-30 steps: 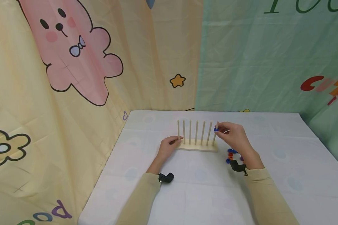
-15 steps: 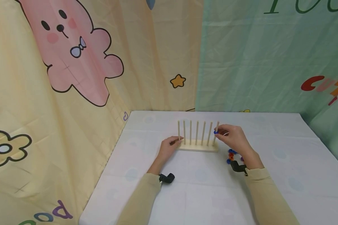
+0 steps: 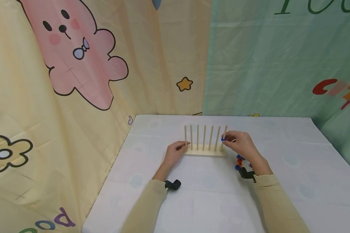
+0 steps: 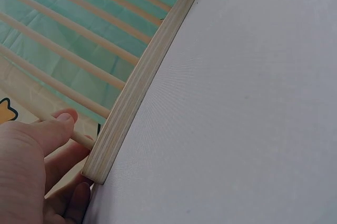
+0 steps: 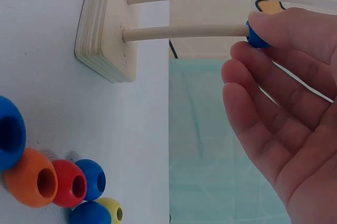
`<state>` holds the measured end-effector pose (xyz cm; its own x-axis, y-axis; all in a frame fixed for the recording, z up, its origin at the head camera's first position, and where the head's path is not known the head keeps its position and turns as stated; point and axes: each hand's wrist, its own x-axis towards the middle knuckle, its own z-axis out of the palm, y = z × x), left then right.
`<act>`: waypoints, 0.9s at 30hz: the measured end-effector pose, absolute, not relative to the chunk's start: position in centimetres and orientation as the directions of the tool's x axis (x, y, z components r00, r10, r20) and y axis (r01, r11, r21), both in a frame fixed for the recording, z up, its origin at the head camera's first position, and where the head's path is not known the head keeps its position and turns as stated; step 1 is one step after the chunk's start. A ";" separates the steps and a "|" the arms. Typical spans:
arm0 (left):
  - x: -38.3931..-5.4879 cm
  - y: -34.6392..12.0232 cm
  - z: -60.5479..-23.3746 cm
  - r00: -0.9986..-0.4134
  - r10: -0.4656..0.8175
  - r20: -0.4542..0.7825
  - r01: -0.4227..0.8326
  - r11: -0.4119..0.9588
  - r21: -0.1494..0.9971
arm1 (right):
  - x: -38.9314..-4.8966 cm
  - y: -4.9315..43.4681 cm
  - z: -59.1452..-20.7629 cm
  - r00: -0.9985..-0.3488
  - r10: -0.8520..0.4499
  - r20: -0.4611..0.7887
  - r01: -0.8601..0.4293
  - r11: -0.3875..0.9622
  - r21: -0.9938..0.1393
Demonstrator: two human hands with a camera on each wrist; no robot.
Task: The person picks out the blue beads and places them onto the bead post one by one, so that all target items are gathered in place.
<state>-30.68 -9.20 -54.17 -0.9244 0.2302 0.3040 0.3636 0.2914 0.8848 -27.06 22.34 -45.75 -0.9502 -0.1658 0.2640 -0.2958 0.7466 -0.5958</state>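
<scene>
Nearest, two beige sleeves (image 3: 143, 210) rise from the bottom edge over the white tabletop (image 3: 207, 200). Loose beads lie right of centre, half hidden by the right wrist in the head view, but look at the right wrist view: lower left, blues, a red bead (image 5: 68, 183), an orange bead (image 5: 30, 177), even a yellow bead (image 5: 117, 213)! At centre, the left hand (image 3: 174, 152) grips the left end of the wooden peg rack (image 3: 204, 153); its own wrist view reveals the thumb against the end peg. And the right hand (image 3: 241, 142) has thumb and forefinger pinched on a blue bead (image 5: 257, 38), threaded round the rightmost peg; only the head view gives us that peg's tip poking out above. Behind everything, a printed curtain (image 3: 265, 64).
</scene>
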 end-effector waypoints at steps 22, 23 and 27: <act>-30.5 -9.3 -54.0 -0.927 0.232 0.293 0.354 0.294 0.888 | -27.6 22.8 -47.0 -0.947 -0.245 0.208 -0.322 0.746 -0.583; -30.5 -9.3 -54.0 -0.929 0.234 0.287 0.350 0.302 0.887 | -27.6 22.8 -47.1 -0.947 -0.249 0.204 -0.322 0.747 -0.581; -30.5 -9.3 -53.8 -0.932 0.239 0.274 0.341 0.317 0.885 | -27.7 22.8 -47.3 -0.947 -0.262 0.187 -0.322 0.752 -0.576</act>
<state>-30.55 -9.28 -53.81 -0.9316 0.2387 0.2740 0.3415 0.3171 0.8848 -27.67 22.81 -47.26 -0.9468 -0.2619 0.1872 -0.3218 0.7515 -0.5759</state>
